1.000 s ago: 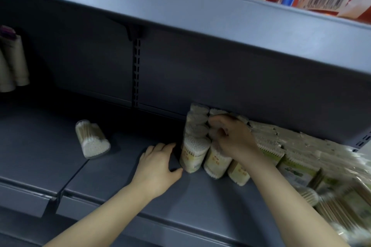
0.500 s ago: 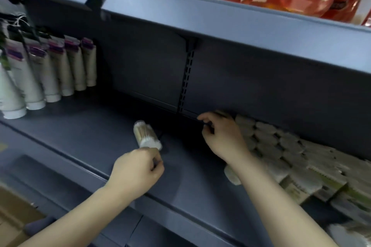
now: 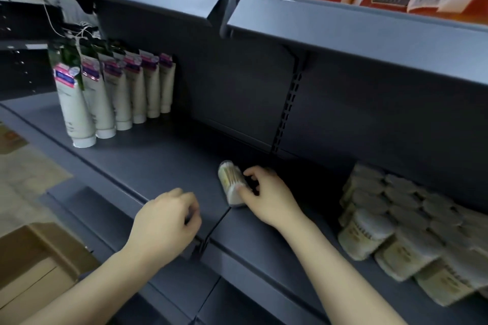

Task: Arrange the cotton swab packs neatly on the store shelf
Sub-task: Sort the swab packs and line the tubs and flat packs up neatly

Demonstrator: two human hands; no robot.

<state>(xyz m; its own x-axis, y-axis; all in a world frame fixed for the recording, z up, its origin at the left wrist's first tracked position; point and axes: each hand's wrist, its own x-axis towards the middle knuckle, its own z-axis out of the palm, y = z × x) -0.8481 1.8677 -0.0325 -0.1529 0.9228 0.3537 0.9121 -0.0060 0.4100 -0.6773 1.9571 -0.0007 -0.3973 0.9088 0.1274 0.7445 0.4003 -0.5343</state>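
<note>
We are seeing one loose swab pack [image 3: 231, 184] lying on its side on the grey shelf [image 3: 148, 163], right by the seam between two shelf panels. Its long axis is running from the back left toward the front right, one round end facing the back wall, the white end toward us. The right hand [image 3: 266, 199] is curling round it, thumb and fingers gripping its right side. The left hand [image 3: 165, 224] is hovering near the shelf edge, fingers curled in, holding nothing we can see. The stacked swab packs [image 3: 396, 221] are lying at the right, blurred and cut off by the frame edge; labels unreadable. A row of white tubes [image 3: 113, 97] is standing at the back left. A cardboard box [image 3: 31, 264] is sitting below, partly hidden.
</note>
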